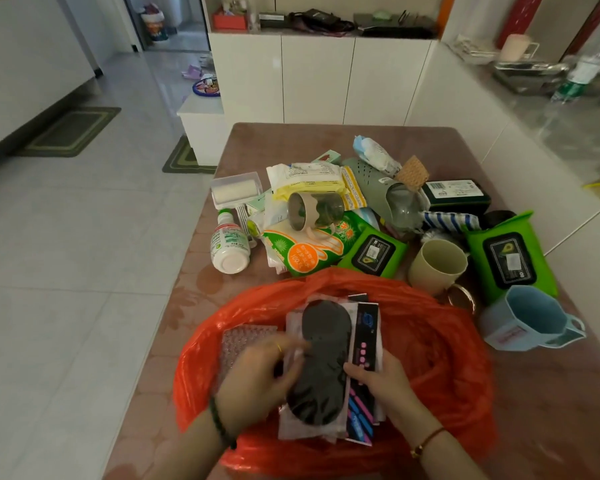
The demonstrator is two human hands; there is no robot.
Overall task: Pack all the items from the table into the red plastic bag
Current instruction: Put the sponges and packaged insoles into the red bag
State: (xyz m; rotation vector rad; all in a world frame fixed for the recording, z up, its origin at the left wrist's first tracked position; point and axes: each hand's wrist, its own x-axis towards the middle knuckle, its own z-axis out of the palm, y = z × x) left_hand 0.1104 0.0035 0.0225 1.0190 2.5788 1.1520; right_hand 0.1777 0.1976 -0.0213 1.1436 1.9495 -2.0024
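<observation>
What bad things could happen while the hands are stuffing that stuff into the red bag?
The flat packets held by the left hand and right hand could slip from their grip. The red bag looks thin and might tear once mugs go in. The mug lying on the pile could roll off.

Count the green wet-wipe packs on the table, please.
2. One green pack lies just beyond the red bag; the other green pack lies near the right edge. The pile may hide more.
</observation>
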